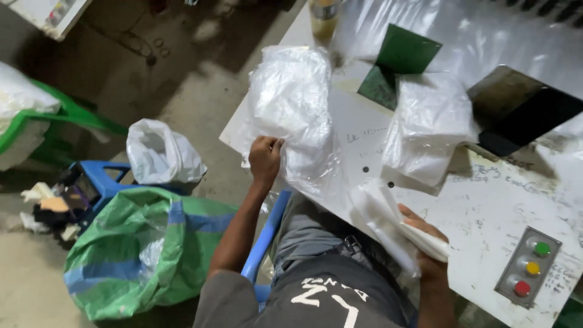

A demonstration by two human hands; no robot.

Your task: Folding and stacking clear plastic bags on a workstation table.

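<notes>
Head view, looking down past the person's lap: the left hand (265, 159) pinches the near edge of a heap of clear plastic bags (291, 100) that lies at the left corner of the white desk (486, 212), partly hanging over the edge. The right hand (425, 243) is closed on a folded white bag (388, 222) at the desk's near edge, just above the lap. A second stack of clear bags (428, 124) sits mid-desk, well apart from both hands, beside two dark green square plates (398, 64). A grey box with green, yellow and red buttons (528, 267) sits at the lower right. On the floor to the left stand a green and blue woven sack (136, 252), an open white bag (161, 155) and a blue stool (100, 182); bare concrete lies beyond them.
</notes>
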